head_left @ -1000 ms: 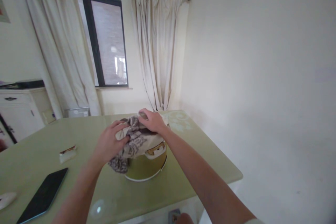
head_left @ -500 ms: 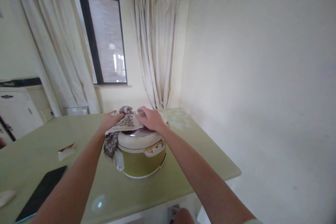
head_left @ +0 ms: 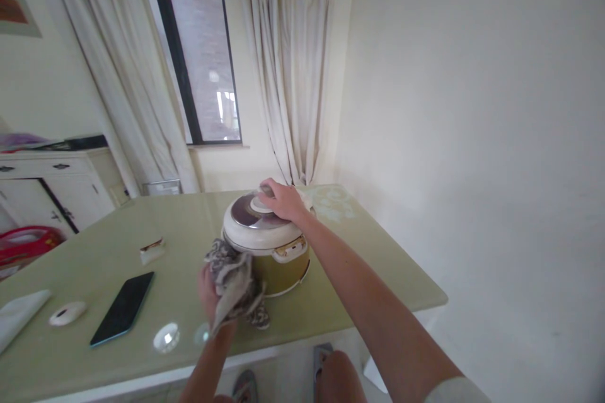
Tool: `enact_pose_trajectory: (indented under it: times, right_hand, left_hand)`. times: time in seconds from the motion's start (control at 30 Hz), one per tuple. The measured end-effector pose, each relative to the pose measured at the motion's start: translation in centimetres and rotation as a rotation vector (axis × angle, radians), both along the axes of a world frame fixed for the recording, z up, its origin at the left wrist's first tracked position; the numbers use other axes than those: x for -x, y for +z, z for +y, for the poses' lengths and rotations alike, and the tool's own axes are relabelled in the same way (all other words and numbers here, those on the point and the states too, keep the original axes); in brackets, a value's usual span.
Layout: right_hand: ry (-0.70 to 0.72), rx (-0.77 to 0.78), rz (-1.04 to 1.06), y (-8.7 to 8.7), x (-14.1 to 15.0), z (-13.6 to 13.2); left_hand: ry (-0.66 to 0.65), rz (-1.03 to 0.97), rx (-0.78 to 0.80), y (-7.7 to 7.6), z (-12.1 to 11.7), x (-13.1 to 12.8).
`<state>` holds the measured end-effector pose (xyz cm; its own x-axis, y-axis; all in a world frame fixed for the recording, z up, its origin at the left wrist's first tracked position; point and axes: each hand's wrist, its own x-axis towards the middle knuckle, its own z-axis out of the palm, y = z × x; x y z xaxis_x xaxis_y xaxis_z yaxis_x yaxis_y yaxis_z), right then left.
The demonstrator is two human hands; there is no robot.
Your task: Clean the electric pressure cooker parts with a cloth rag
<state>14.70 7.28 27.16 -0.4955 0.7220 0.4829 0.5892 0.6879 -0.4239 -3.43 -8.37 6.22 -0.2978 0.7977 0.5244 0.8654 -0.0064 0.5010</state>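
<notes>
A round green and white pot [head_left: 274, 274], like a rice cooker, stands on the table with its shiny-topped lid [head_left: 241, 211] in place. My right hand [head_left: 283, 200] rests on top, its fingers curled round the lid's pale knob [head_left: 259, 204]. Low at the pot's left front, my left hand [head_left: 208, 293] grips a bunched grey-and-white patterned cloth [head_left: 236, 283] against the side wall. Part of the left hand is covered by the cloth, and motion blurs both a little.
On the green table [head_left: 189, 233] to the left lie a dark phone [head_left: 123, 308], a white rounded object [head_left: 69, 313], a folded white item [head_left: 21, 315] and a small packet [head_left: 152, 250]. A wall [head_left: 472, 170] rises at the right; a white cabinet [head_left: 80, 186] stands at the far left.
My left hand has brought the cloth from the lid's top down to the pot's left front side. My right hand stays on top, now on the uncovered knob. The view has shifted left.
</notes>
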Motion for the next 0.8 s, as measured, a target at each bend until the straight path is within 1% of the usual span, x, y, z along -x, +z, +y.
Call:
enact_pose_trajectory:
  times: [0.03, 0.07, 0.1, 0.13, 0.2, 0.27, 0.3, 0.33, 0.37, 0.43, 0.5, 0.57, 0.6, 0.67, 0.73, 0.8]
  right_hand:
    - [0.000, -0.003, -0.002, 0.0, 0.0, 0.0]
    - [-0.001, -0.008, -0.004, -0.1, 0.0, 0.0]
    - [-0.002, -0.016, -0.005, -0.2, 0.0, 0.1]
    - [-0.003, -0.023, -0.005, -0.2, 0.0, 0.1]
    - [0.001, -0.021, -0.006, -0.3, -0.1, 0.3]
    - [0.014, 0.006, 0.003, -0.4, -0.1, 0.5]
    - [0.023, 0.022, 0.016, -0.4, -0.2, 0.6]
    - [0.035, 0.032, 0.031, -0.5, -0.3, 0.7]
    - [0.045, 0.033, 0.048, -0.6, -0.3, 0.8]
    - [0.051, 0.020, 0.068, -0.8, -0.4, 1.1]
    - [0.043, 0.011, 0.067, -1.0, -0.5, 1.3]
    - [0.037, 0.010, 0.073, -1.1, -0.4, 1.5]
    - [0.039, 0.011, 0.084, -1.2, -0.4, 1.5]
    - [0.044, 0.013, 0.106, -1.1, -0.4, 1.6]
    - [0.052, 0.023, 0.114, -1.1, -0.4, 1.5]
    - [0.061, 0.036, 0.115, -1.0, -0.5, 1.4]
  left_hand:
    - [0.106, -0.054, -0.101, 0.6, 0.1, -1.1]
    - [0.189, -0.090, -0.196, 1.7, 0.3, -2.1]
    - [0.213, -0.095, -0.264, 3.2, 0.6, -2.9]
    - [0.201, -0.083, -0.313, 4.9, 1.0, -3.4]
    - [0.106, -0.035, -0.347, 9.0, 2.3, -3.2]
    - [0.009, 0.004, -0.298, 13.1, 4.4, -1.8]
    - [-0.020, 0.008, -0.239, 15.0, 5.7, -0.8]
    - [-0.052, 0.013, -0.141, 16.7, 7.2, 0.2]
    - [-0.059, 0.004, -0.044, 18.0, 8.6, 1.2]
    - [-0.021, 0.003, 0.105, 19.8, 11.1, 2.7]
    - [-0.001, 0.019, 0.186, 20.5, 12.4, 3.3]
    - [0.015, 0.051, 0.180, 20.3, 11.9, 3.1]
    - [0.019, 0.070, 0.147, 19.9, 11.1, 2.7]
    - [0.010, 0.111, 0.039, 18.6, 8.5, 1.5]
    - [-0.042, 0.157, -0.085, 17.1, 5.5, 0.1]
    - [-0.110, 0.199, -0.168, 15.8, 3.0, -1.2]
